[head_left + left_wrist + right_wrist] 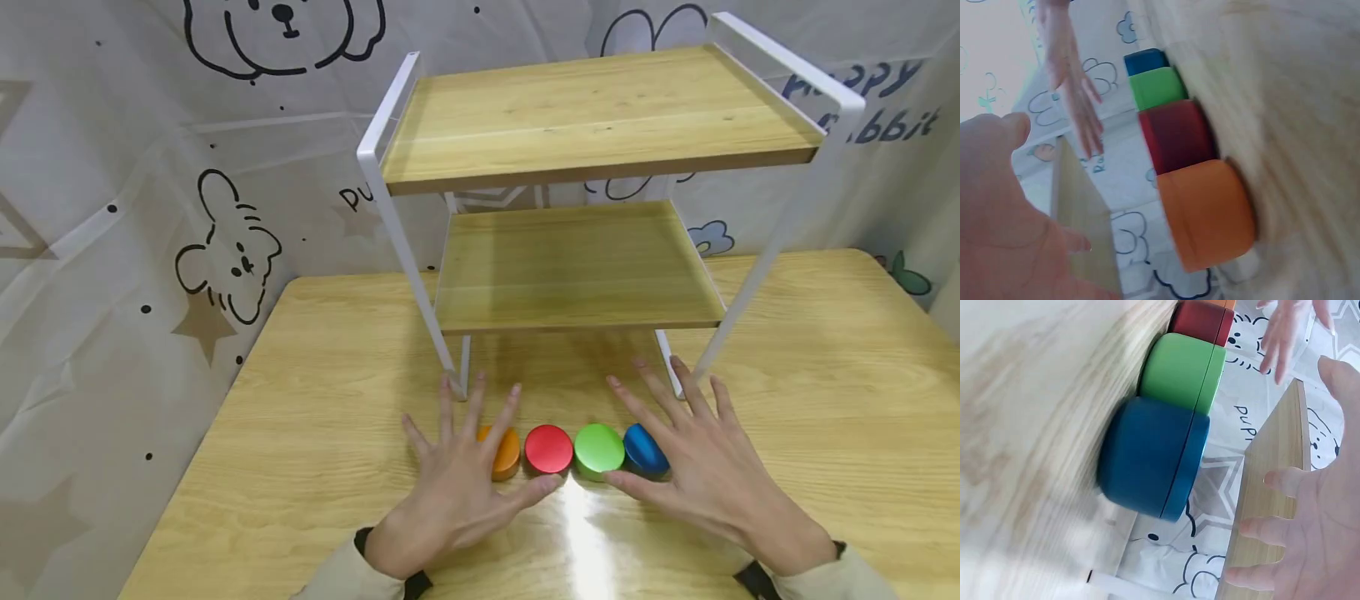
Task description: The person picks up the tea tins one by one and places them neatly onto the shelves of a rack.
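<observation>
Four small round lidded tins stand in a row on the wooden table: an orange tin [507,457], a red tin [548,449], a green tin [598,451] and a blue tin [645,451]. My left hand [461,479], fingers spread, hovers above the orange tin and partly covers it in the head view. Over the blue tin, my right hand [705,467] is likewise spread with straight fingers. Both wrist views show a gap between the palms and the tins. Neither hand holds anything.
Just behind the tins stands a two-tier rack with white metal legs, an upper wooden shelf [600,112] and a lower wooden shelf [577,271]. A printed cloth [135,250] with cartoon animals hangs behind and left of the table [315,400].
</observation>
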Demonstrator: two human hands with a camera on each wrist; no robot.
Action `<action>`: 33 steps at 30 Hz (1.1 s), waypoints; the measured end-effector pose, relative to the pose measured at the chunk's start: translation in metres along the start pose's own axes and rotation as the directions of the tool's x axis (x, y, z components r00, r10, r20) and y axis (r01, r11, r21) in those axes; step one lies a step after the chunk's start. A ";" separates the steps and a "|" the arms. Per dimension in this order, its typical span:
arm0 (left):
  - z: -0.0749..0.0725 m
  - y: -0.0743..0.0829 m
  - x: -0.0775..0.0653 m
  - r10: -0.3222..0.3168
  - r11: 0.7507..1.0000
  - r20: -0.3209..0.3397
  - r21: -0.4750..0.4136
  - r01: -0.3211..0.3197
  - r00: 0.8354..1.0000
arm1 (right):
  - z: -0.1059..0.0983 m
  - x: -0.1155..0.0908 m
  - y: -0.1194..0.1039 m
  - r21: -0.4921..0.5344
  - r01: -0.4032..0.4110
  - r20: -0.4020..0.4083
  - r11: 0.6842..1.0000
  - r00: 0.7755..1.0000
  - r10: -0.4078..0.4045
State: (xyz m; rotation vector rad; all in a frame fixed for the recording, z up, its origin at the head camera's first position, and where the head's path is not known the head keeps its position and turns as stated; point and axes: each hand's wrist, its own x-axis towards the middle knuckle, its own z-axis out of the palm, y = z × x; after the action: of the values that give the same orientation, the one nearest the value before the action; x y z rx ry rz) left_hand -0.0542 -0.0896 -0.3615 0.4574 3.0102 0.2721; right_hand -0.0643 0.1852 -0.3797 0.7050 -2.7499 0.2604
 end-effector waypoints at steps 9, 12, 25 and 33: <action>-0.042 -0.017 -0.008 -0.051 0.993 -0.003 -0.108 0.050 0.999 | 0.001 -0.011 0.005 0.049 -0.015 0.003 0.999 1.000 0.015; -0.055 -0.031 -0.004 -0.096 0.990 -0.036 -0.104 0.092 0.995 | 0.002 -0.011 0.007 0.068 0.025 0.000 0.997 1.000 -0.025; -0.090 -0.068 0.050 -0.147 0.986 -0.288 0.029 0.162 0.946 | 0.008 -0.007 0.010 0.063 0.031 0.040 0.998 0.999 -0.034; -0.087 -0.072 0.075 -0.120 0.982 -0.376 0.089 0.165 0.919 | 0.013 -0.008 0.013 0.086 0.050 -0.017 0.995 0.999 -0.048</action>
State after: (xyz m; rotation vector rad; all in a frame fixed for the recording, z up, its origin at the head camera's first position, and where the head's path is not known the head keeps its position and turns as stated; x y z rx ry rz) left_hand -0.1560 -0.1490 -0.2943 0.2097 3.4231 0.1847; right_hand -0.0671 0.1964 -0.3954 0.7884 -2.7165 0.3748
